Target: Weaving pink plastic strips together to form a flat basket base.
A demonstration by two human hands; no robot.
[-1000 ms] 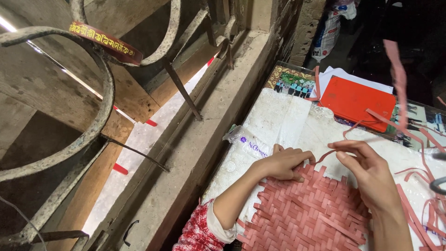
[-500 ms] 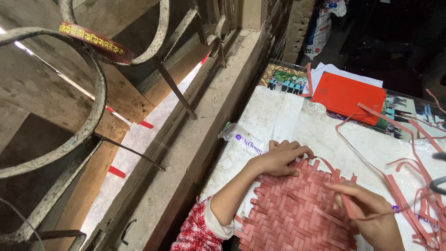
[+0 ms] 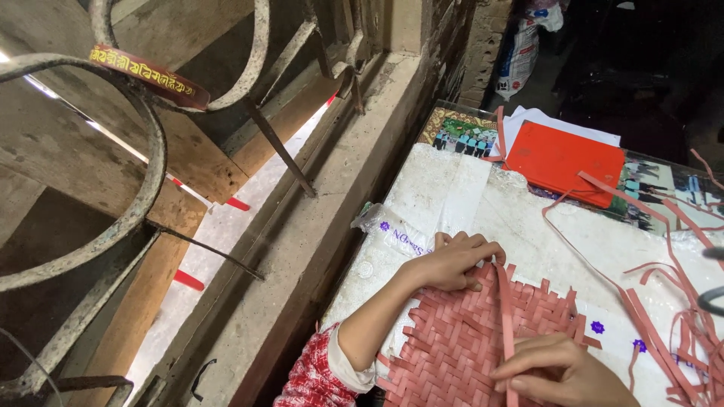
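Woven pink mat [image 3: 467, 339] | left hand [image 3: 452, 260] pressing | right hand [image 3: 562, 369] pinching strip [image 3: 504, 316]

The right hand [image 3: 562, 369] and woven mat [image 3: 467, 347] seem cut off below.

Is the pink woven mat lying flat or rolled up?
Lying flat: the pink woven mat is spread on the white sheet, with the left hand and right hand resting on it.

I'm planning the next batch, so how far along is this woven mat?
Done: a dense patch of pink woven mat. In hand: the left hand pins its top edge while the right hand presses one strip down. Left: many loose strips lie unwoven at right.
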